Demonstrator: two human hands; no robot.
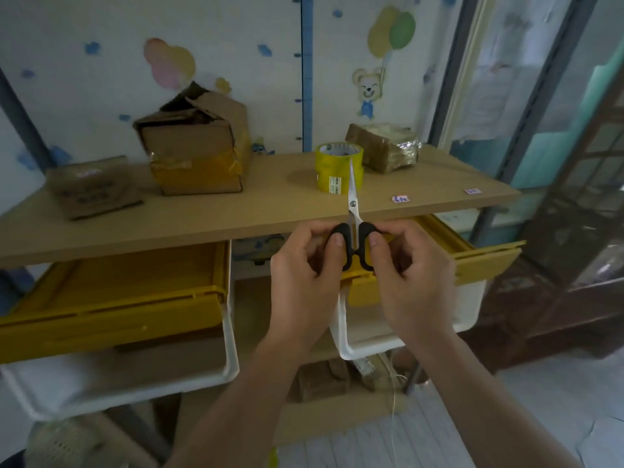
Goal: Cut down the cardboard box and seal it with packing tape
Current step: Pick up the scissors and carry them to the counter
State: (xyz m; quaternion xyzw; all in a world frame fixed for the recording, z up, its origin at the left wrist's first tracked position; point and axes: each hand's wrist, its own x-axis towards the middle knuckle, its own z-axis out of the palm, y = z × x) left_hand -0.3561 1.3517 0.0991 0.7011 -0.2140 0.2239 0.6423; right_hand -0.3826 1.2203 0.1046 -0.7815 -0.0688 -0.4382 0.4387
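A pair of scissors (353, 204) with black handles points blades up, blades closed, just in front of the shelf edge. My left hand (304, 278) pinches the left handle loop and my right hand (410, 282) pinches the right one. On the wooden shelf (236, 211) stands a worn cardboard box (196, 146) with open, crumpled top flaps and yellow tape around its lower part, at the back left. Two stacked rolls of yellow packing tape (337, 167) stand right behind the scissor blades.
A flat cardboard piece (91, 187) lies at the shelf's left end. A tape-wrapped brown parcel (383, 146) sits at the back right. Below the shelf hang yellow drawers in white bins (118, 298), the right one (472, 251) pulled out. A dark wooden cabinet (574, 231) stands to the right.
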